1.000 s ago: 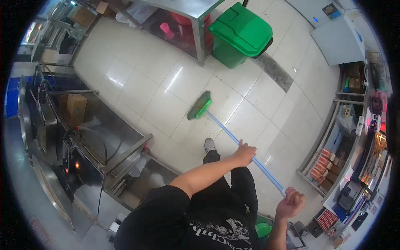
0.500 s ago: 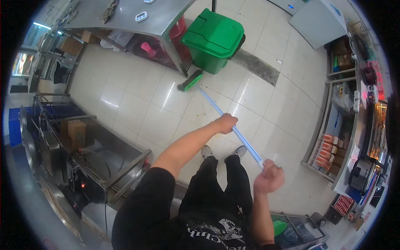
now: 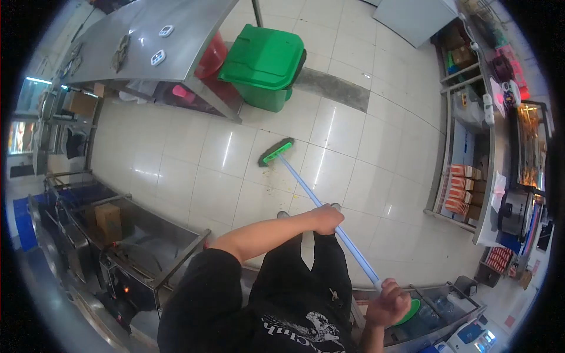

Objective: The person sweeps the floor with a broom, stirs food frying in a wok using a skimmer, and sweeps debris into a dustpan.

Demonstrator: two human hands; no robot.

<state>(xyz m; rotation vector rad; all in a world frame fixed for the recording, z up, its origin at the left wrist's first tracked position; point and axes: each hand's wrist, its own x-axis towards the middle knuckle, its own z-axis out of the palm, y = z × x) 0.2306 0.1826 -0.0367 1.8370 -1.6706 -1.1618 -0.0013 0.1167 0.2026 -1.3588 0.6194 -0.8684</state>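
A broom with a green head (image 3: 276,152) and a long light blue handle (image 3: 358,256) slants across the view. My left hand (image 3: 328,220) is wrapped round the middle of the handle. Near the handle's top end, my right hand (image 3: 389,302) is closed on it at the lower right. The dark bristles rest on the pale tiled floor (image 3: 376,176). Small yellowish crumbs (image 3: 269,189) lie on the tiles between the broom head and my shoes.
A green lidded bin (image 3: 262,62) stands beside a steel table (image 3: 176,17) at the top. Steel racks with equipment (image 3: 159,259) line the left. Shelves with red-striped boxes (image 3: 460,191) run along the right. Another low rack (image 3: 432,309) is behind my right hand.
The broom head has come back from near the table leg and bin, closer to my feet. Both hands have moved lower in the view, still on the handle. The view has shifted and turned.
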